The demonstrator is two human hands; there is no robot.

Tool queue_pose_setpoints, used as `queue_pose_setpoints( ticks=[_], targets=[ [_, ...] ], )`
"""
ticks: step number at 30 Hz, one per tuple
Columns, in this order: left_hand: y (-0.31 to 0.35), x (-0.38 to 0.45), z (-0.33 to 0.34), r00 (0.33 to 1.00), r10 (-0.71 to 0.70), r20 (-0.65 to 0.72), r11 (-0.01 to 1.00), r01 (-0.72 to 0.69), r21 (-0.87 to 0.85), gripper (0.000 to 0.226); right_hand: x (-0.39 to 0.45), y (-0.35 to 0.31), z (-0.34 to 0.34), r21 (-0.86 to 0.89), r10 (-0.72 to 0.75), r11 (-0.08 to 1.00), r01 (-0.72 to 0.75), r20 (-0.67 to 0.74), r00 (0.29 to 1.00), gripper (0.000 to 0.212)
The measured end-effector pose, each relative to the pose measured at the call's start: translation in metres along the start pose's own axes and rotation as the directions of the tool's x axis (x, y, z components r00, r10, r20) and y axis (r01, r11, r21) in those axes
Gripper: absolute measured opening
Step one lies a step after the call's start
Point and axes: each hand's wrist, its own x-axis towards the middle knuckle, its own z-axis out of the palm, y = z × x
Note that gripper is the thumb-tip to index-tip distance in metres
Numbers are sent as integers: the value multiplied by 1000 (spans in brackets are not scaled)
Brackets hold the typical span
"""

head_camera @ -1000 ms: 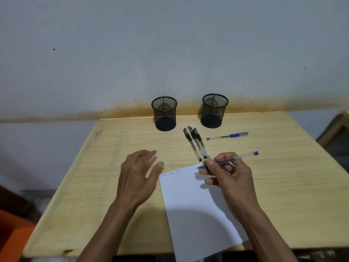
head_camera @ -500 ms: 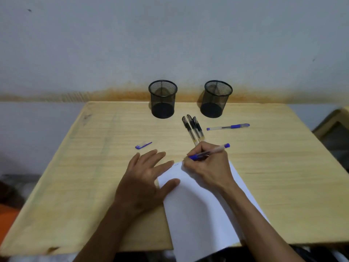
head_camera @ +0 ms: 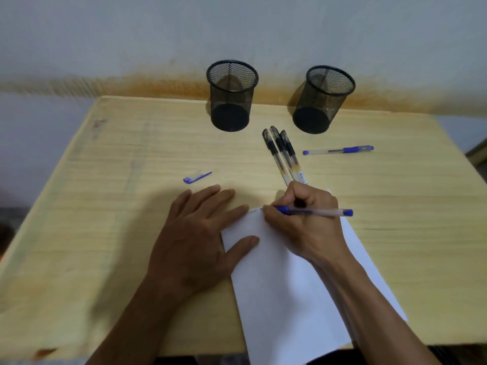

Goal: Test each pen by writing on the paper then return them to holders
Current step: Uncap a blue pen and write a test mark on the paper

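Note:
My right hand [head_camera: 303, 222] grips an uncapped blue pen [head_camera: 316, 212], its tip down at the top edge of the white paper [head_camera: 290, 299]. My left hand [head_camera: 195, 238] lies flat, fingers spread, thumb and fingertips pressing the paper's left corner. The pen's blue cap [head_camera: 197, 177] lies on the table left of my hands. Three black pens [head_camera: 283, 156] lie side by side behind my right hand. A second blue pen [head_camera: 338, 150] lies capped further right. Two black mesh holders, the left holder [head_camera: 232, 96] and the right holder [head_camera: 324, 100], stand at the back, both looking bare inside.
The wooden table [head_camera: 105, 206] stands against a grey wall with a rust-coloured stain. The paper overhangs the table's near edge. A piece of wooden furniture [head_camera: 478, 151] shows at the right edge.
My right hand came down from above the paper and set the pen's tip on the top edge. My left hand settled flat on the paper's corner. The camera moved closer.

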Motion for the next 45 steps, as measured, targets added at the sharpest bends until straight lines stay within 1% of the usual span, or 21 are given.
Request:
queue_pose_setpoints(
  ticks=[4, 7, 10, 15, 18, 20, 26, 31, 36, 39, 45],
  targets=[
    [1, 0, -2, 1000, 2, -21, 1000, -2, -18, 55, 0, -1, 3, -10, -18, 1000, 18, -18, 1000, 26],
    [1, -1, -3, 1000, -6, -22, 1000, 6, -24, 55, 0, -2, 3, 8, -21, 1000, 21, 4, 1000, 29],
    [2, -1, -4, 1000, -18, -22, 999, 17, -28, 55, 1, -1, 4, -18, -41, 999, 40, -13, 999, 29],
    [2, 0, -4, 1000, -18, -11, 999, 18, -37, 56, 1, 0, 2, 65, -11, 998, 11, -8, 1000, 28],
    [3, -1, -5, 1000, -23, -11, 999, 23, -38, 56, 1, -1, 3, 25, -25, 999, 25, -3, 1000, 30],
    [3, -1, -5, 1000, -25, -4, 999, 25, -34, 56, 1, -2, 3, 30, -23, 999, 23, -7, 1000, 31],
    [3, -1, -5, 1000, -23, 10, 999, 24, -31, 57, 0, 0, 3, 48, 8, 999, -7, -19, 1000, 27],
    [3, -1, -5, 1000, -21, 5, 999, 21, -36, 57, 0, 0, 3, -15, -1, 1000, 1, -17, 1000, 27],
    [3, -1, -4, 999, -32, 16, 999, 32, -37, 58, -1, 0, 2, -5, -38, 999, 38, -32, 999, 26],
    [3, -1, -4, 999, -33, 11, 999, 33, -42, 57, -1, 0, 1, 23, -27, 999, 28, -36, 999, 22],
    [3, -2, -4, 999, -33, -6, 998, 33, -47, 57, -1, 0, 1, 25, -36, 999, 37, -34, 999, 23]
  ],
)
